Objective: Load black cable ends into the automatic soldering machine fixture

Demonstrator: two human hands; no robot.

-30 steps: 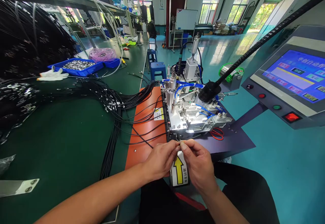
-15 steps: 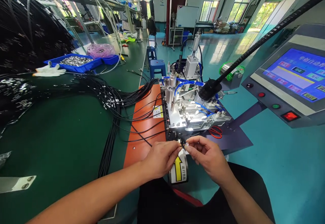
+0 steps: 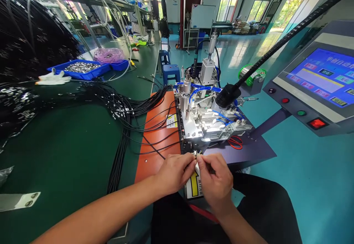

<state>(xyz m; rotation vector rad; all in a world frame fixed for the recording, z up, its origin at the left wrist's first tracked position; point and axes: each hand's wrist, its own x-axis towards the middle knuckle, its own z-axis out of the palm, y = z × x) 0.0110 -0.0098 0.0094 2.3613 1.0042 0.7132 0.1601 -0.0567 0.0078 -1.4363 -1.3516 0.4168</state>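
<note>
My left hand is closed in a pinch on a black cable, which reaches it across the orange board. Thumb and forefinger of my right hand press together at the cable's tip, right against the left fingertips. The fingers mostly hide that tip, so its details cannot be made out. Just beyond the fingertips stands the near edge of a metal machine with blue air tubes. Below the hands is a round part with a yellow arrow label, partly covered by my right hand.
Bundled black cables lie on the green table to the left. Behind them are a blue tray of small metal parts and white gloves. Red-handled scissors lie beside the machine. A control panel stands at right.
My right hand has moved left and turned more upright, its fingertips now touching those of the left hand. My left hand has hardly moved and keeps its pinch on the cable.
</note>
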